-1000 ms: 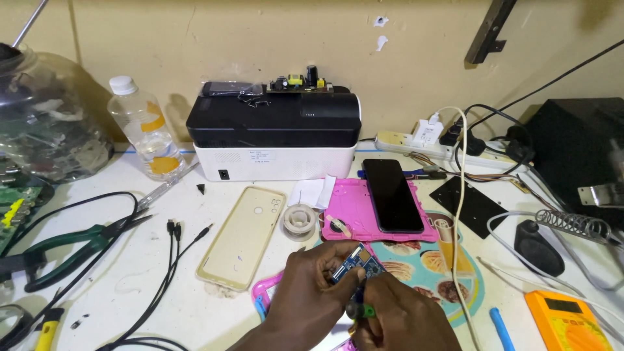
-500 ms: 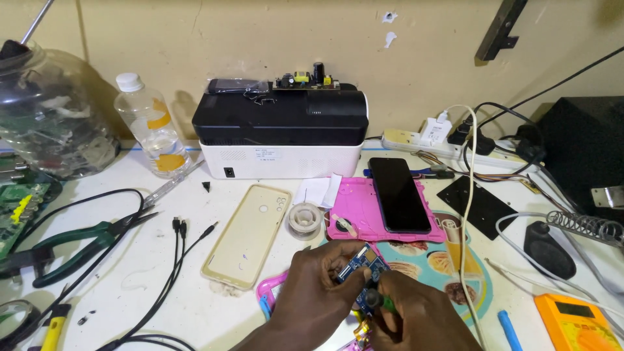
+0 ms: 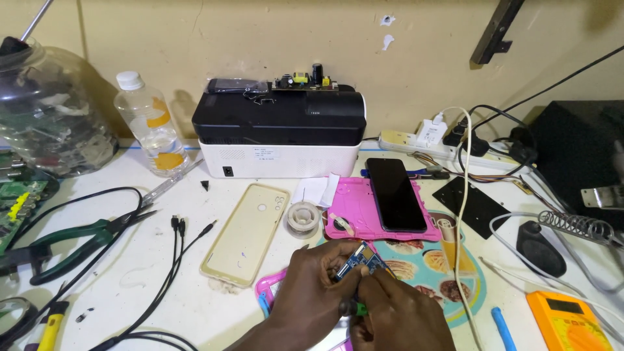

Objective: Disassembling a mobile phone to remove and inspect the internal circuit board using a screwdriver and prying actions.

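Left hand (image 3: 312, 292), right hand (image 3: 396, 315): bare, no sleeves, no rings.

Repair workbench — pliers (image 3: 78, 242), multimeter (image 3: 572, 322)

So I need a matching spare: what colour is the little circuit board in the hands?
Blue; the small circuit board shows in the head view.

white counter (image 3: 162, 286). lying on it: beige phone case (image 3: 246, 233), solder spool (image 3: 302, 219), green pliers (image 3: 71, 242), black cables (image 3: 166, 273), plastic bottle (image 3: 148, 123), black-and-white box (image 3: 281, 133), power strip (image 3: 442, 144), orange multimeter (image 3: 569, 320), patterned mat (image 3: 442, 260).
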